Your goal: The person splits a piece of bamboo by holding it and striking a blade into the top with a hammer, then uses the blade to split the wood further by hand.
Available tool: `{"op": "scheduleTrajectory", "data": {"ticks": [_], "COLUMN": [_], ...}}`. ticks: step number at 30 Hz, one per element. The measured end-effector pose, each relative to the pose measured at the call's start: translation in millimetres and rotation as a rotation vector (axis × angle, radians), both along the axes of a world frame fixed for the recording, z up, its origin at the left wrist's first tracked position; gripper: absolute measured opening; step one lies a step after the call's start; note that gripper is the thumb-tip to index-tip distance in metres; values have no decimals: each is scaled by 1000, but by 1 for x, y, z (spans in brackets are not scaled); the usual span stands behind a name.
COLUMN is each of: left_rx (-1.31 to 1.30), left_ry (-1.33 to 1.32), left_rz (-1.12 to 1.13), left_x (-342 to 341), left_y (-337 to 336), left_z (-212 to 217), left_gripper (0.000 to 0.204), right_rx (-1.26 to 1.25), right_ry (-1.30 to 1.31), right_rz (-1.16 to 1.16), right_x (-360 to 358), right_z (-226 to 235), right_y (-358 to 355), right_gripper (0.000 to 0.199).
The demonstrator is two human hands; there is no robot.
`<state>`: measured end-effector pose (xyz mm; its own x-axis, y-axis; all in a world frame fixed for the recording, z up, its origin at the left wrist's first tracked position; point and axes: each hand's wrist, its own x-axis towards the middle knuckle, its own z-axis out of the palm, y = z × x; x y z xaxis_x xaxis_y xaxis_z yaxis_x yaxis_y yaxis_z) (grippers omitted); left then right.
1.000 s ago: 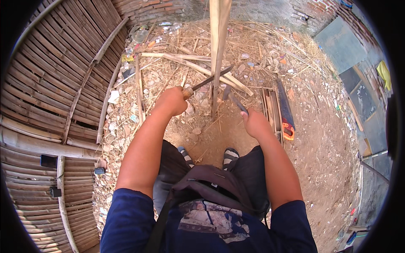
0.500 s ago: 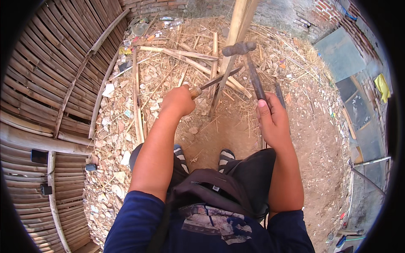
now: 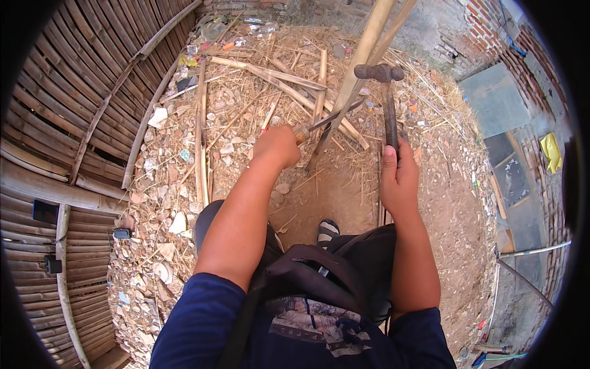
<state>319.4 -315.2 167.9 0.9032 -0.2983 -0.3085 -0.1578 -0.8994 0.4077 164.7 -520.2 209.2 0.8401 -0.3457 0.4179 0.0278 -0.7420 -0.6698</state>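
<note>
My left hand (image 3: 276, 149) is closed round the wooden handle of a knife with a long dark blade (image 3: 337, 115). The blade slants up to the right, across the lower part of a split bamboo pole (image 3: 367, 46). The pole leans, parted into two lengths higher up, with its lower end near the ground. My right hand (image 3: 399, 178) grips a hammer (image 3: 382, 72) by its dark handle. The hammer's head is raised, just right of the pole and above the blade's tip, apart from the blade.
Several bamboo strips (image 3: 201, 135) lie on rubble and straw beyond my feet. A slatted bamboo wall (image 3: 80, 92) stands on the left. On the right, grey panels (image 3: 496, 98) lean by a brick wall, with a yellow cloth-like piece (image 3: 551, 152).
Both hands, the knife and the hammer have shifted right in view. The bamboo pole's top leans further right, and its two lengths look wider apart.
</note>
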Motion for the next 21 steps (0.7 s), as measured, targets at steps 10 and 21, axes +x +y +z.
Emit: {"op": "scheduleTrajectory", "data": {"ticks": [10, 21], "left_rx": [-16, -346], "left_ry": [-65, -47], "left_rz": [-30, 52], "left_x": [-4, 5], "left_y": [2, 9], "left_z": [-7, -38], "left_gripper": [44, 66], "right_rx": [352, 105], "right_ry": [403, 107], "right_rz": [56, -151], "right_x": [-11, 25], "right_z": [-30, -18], "right_y": [-45, -111], "right_gripper": [30, 45]}}
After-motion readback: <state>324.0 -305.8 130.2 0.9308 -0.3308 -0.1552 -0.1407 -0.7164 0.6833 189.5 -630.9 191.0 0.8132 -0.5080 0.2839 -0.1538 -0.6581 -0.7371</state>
